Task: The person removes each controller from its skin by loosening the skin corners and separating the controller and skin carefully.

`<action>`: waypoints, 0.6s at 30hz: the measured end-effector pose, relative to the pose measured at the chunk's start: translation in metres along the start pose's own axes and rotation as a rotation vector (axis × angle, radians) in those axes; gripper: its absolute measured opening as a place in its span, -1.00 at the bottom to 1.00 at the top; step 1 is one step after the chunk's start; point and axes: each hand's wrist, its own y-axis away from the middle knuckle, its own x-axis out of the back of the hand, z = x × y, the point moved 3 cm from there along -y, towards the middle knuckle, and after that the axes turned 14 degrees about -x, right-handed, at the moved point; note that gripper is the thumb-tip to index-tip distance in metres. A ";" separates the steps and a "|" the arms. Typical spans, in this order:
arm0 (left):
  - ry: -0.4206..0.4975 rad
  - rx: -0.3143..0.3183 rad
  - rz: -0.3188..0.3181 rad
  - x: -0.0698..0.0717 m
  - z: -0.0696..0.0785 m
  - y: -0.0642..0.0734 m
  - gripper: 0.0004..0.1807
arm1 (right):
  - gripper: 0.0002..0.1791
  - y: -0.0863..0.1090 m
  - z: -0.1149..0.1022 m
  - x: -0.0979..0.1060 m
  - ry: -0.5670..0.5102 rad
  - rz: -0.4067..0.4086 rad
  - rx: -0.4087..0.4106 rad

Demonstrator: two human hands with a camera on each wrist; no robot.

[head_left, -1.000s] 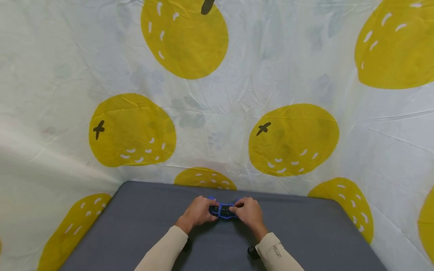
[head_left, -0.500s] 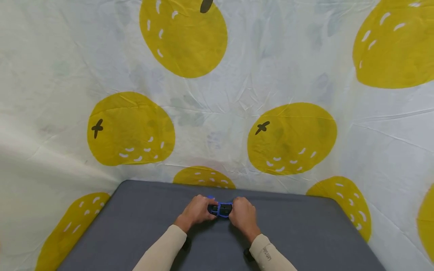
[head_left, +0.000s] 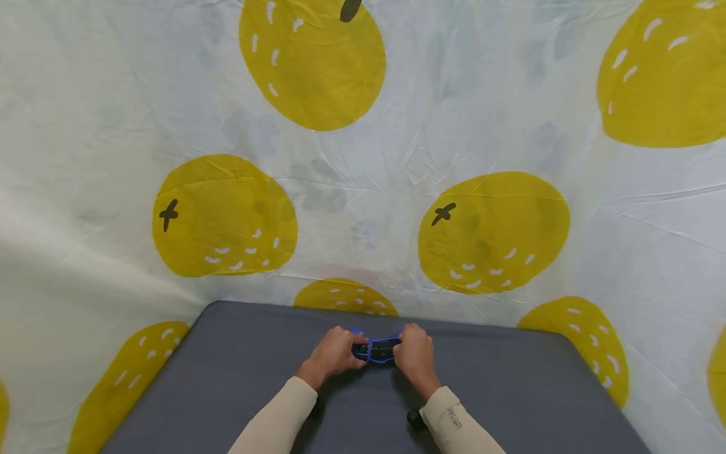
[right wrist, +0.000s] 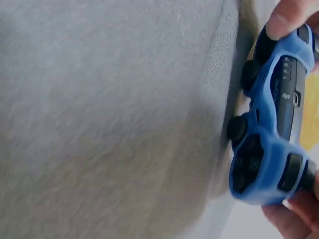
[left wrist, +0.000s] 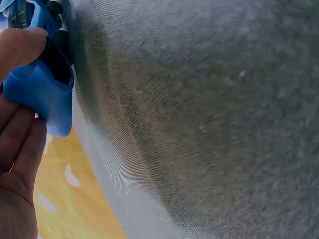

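A black game controller [head_left: 383,350] in a blue rubbery cover is held between both hands, above the table's far half. My left hand [head_left: 331,353] grips its left end; in the left wrist view the left thumb [left wrist: 25,47] presses near a dark opening of the blue cover [left wrist: 47,94]. At the other end, my right hand [head_left: 416,358] holds with curled fingers, which hide that end in the head view. The right wrist view shows the controller [right wrist: 279,104] side-on, its sticks toward the grey cloth and its port strip facing the camera. Right-hand fingers [right wrist: 291,219] touch the lower end.
A dark grey cloth-covered table [head_left: 255,384] lies under the hands. White curtain [head_left: 357,239] with yellow fruit prints hangs behind and at both sides. Black wrist devices [head_left: 416,419] sit below the cuffs.
My right hand has gone from thumb and fingers laid over the controller's right end to a closed grip there, then shifted slightly right and away. The left hand has kept its hold.
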 end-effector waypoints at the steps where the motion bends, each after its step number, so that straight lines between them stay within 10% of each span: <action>1: -0.003 -0.002 -0.003 0.001 0.000 0.000 -0.54 | -0.70 -0.001 0.001 0.001 -0.010 -0.021 -0.004; 11: 0.016 0.000 -0.032 0.007 -0.001 -0.003 -0.54 | -0.97 -0.006 0.016 0.015 -0.206 -0.293 0.101; 18: 0.027 -0.005 -0.044 0.007 0.001 -0.004 -0.55 | -0.85 -0.008 0.023 0.011 -0.200 -0.305 0.217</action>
